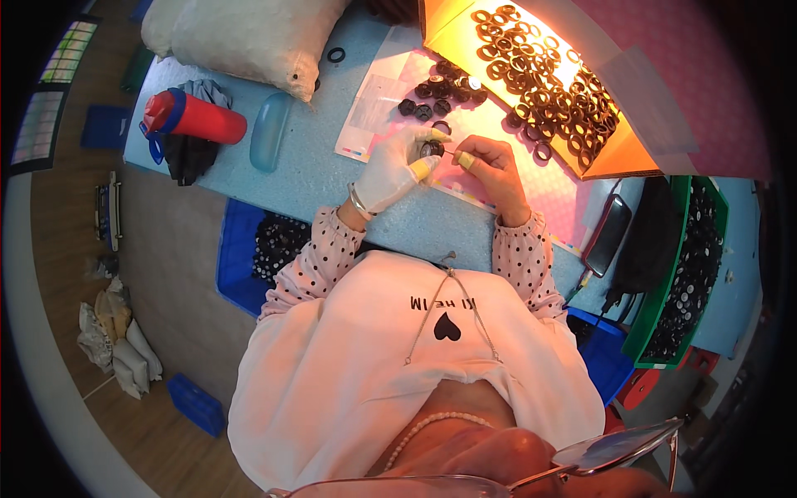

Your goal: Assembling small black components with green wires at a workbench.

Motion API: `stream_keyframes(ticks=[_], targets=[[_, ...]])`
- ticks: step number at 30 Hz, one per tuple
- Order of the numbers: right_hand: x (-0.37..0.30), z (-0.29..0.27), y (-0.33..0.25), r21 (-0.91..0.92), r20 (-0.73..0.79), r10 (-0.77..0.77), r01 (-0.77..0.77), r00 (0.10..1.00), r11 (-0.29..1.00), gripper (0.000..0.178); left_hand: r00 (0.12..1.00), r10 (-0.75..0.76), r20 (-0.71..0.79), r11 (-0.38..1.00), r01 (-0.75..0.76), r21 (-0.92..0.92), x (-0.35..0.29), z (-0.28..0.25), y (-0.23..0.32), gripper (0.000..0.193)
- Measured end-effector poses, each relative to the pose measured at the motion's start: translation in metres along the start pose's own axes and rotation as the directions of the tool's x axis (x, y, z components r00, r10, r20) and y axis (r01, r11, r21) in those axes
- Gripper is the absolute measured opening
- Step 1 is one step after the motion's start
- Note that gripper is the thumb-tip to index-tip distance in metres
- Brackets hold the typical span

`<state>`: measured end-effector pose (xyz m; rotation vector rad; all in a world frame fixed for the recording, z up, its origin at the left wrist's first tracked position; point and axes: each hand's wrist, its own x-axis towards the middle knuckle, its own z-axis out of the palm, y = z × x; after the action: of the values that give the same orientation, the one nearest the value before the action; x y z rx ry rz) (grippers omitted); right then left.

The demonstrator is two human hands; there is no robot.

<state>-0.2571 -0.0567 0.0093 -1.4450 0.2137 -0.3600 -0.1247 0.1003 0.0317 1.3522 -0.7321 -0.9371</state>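
In a white glove with yellow tape on the fingers, my left hand (388, 173) is closed on a small black round part (431, 149) over the lit work sheet. My right hand (498, 172), bare with yellow tape on the thumb, pinches a thin, pin-like tool (449, 152) whose tip points at that part. Whether the tip touches it is too small to tell. Just beyond my fingers, several black round parts (440, 88) lie in a cluster on the pink-and-white sheet (365, 124). Many black rings (548, 87) are spread to the right, under a bright lamp glow.
A cardboard box (624, 156) surrounds the rings. To the left are a red bottle (203, 119), a blue case (270, 133) and a stuffed white sack (241, 37). Rightward lie a phone (608, 235) and a green bin (664, 332) of small parts. A blue bin (237, 249) stands below the table edge.
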Motion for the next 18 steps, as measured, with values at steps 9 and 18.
stream_keyframes(ticks=[9, 18], targets=[[-0.001, -0.001, -0.001, -0.13, 0.032, -0.082, 0.085, 0.996, 0.988, 0.009, 1.0, -0.03, 0.009, 0.991, 0.029, 0.134, 0.003, -0.002, 0.001, 0.03], [-0.002, -0.005, -0.009, -0.441, 0.111, -0.175, 0.207, 0.978, 0.874, 0.006, 0.983, 0.095, 0.16, 0.805, -0.17, 0.568, 0.014, -0.019, -0.001, 0.027]])
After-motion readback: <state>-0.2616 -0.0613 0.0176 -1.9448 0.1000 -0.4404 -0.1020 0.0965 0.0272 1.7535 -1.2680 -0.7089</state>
